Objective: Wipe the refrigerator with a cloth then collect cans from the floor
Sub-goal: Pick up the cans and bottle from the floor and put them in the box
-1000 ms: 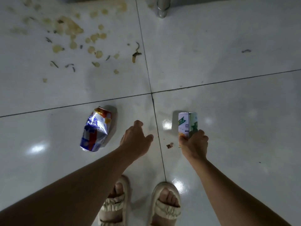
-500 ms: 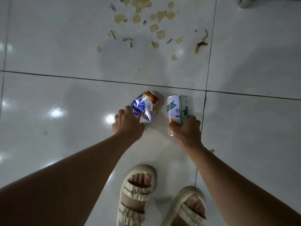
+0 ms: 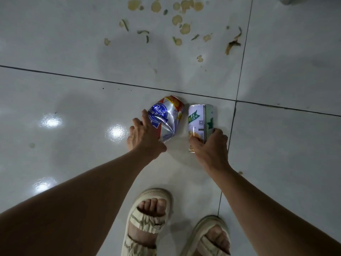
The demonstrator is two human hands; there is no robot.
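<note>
Crushed aluminium beer can (image 3: 168, 118) gripped by the left hand (image 3: 144, 137); right hand (image 3: 209, 145) clasps the white can (image 3: 200, 122).

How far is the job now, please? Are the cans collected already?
Wiping is not visible here. In hand: the right hand grips the white can; the left hand grips the crushed Pabst can. Left: lifting both away.
</note>
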